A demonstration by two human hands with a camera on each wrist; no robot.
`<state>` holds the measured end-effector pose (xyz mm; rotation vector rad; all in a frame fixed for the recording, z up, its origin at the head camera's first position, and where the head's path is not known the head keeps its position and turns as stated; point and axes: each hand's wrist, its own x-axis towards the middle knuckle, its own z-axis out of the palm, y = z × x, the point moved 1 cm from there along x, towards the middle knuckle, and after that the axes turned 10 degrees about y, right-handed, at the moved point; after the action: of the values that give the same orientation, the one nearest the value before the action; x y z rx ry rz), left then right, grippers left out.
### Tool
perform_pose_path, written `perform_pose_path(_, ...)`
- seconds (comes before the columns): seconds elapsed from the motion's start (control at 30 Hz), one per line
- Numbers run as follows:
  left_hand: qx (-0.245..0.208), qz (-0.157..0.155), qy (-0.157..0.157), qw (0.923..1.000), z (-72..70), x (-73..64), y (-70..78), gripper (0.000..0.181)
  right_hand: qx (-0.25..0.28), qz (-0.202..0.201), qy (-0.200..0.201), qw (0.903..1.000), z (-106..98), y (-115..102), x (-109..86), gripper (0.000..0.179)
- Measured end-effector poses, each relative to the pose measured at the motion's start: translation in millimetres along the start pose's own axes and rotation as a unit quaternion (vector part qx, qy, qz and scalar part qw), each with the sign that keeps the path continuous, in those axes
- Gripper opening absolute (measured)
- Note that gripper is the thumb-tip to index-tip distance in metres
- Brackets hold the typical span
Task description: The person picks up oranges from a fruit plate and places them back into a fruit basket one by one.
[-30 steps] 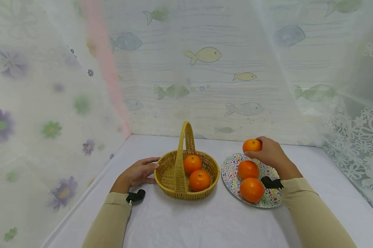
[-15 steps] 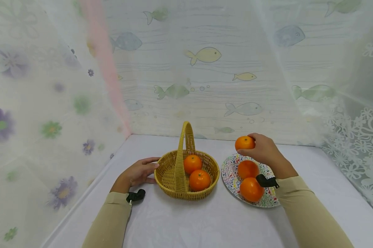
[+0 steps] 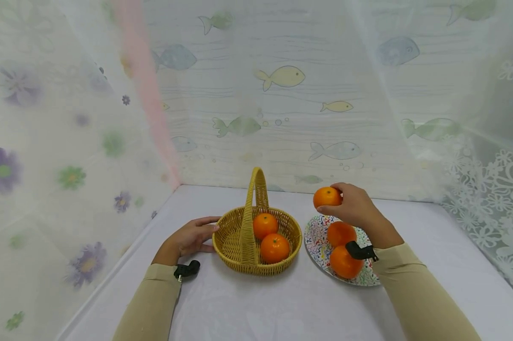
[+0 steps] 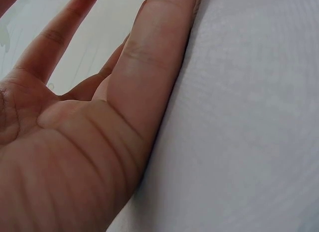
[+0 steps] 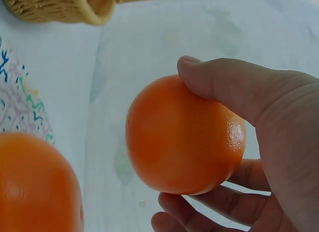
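In the head view, my right hand grips an orange between thumb and fingers, raised over the far edge of a speckled plate. The right wrist view shows the thumb on one side of this orange and curled fingers on the other. Two more oranges lie on the plate, the nearer orange partly behind the wrist camera. My left hand touches the left rim of a yellow wicker basket, its fingers extended. Inside the basket, right of the handle, lie two oranges, one being the front orange.
The basket's tall arched handle rises across its middle. Everything stands on a white tablecloth. Behind the table hangs a curtain printed with fish, and a flowered curtain borders the left side.
My right hand has carried the orange left and slightly up, from over the plate's back toward the basket. The left hand and basket have stayed in place.
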<state>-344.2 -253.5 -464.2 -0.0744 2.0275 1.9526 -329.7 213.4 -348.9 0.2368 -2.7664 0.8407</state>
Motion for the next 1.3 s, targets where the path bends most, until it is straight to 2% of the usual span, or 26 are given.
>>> perform_pose_path(0.53, -0.003, 0.001, -0.01, 0.9999, -0.1, -1.9, 0.2, 0.061, 0.049, 0.001, 0.004, 0.9988, 8.5, -19.4, -4.8, 0.081)
perform_pose_path(0.9, 0.005, 0.001, -0.002, 1.0, 1.2, -3.4, 2.5, 0.061, 0.087, -0.006, 0.012, 0.9961, 12.3, -40.1, -13.6, 0.082)
perform_pose_path(1.3, -0.006, 0.005, -0.013, 0.9999, 0.1, -4.1, 3.7, 0.058, 0.11, -0.033, 0.002, 0.9934, 27.8, -58.5, -21.3, 0.081)
